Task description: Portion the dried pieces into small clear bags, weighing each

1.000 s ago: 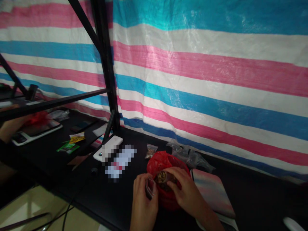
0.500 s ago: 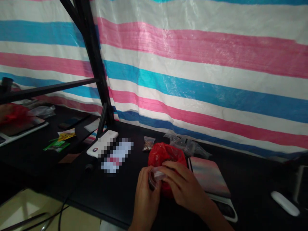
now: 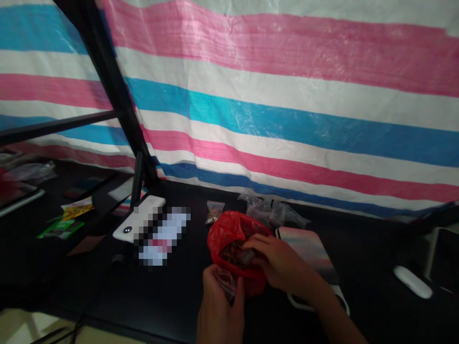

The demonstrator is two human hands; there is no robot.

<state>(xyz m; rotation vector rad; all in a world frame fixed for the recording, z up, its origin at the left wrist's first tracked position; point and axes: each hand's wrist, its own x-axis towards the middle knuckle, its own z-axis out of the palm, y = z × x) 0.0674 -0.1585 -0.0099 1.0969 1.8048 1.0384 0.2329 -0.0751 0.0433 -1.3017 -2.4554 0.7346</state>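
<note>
My left hand (image 3: 219, 306) is low at the front, shut on a small clear zip bag (image 3: 225, 283). A red plastic bag (image 3: 229, 234) stands open on the black table (image 3: 89, 286), with brown bits (image 3: 233, 253) inside it. The fingers of my right hand (image 3: 276, 258) rest at the mouth of the red bag, over those bits. Whether they pinch anything is hard to tell. The left hand and the clear bag sit against the bag's near side.
A small bag of brown bits (image 3: 215, 212) and crumpled clear bags (image 3: 268, 210) lie behind the red bag. A pastel notebook (image 3: 308, 251) lies to the right, with a white mouse (image 3: 411, 282) beyond. A white power bank (image 3: 138, 220) and a black metal frame (image 3: 114, 95) stand left.
My hands have parted: the right has moved from the clear bag to the red bag's mouth, and the left has dropped lower with the clear bag. The whole view has shifted as my head turned right.
</note>
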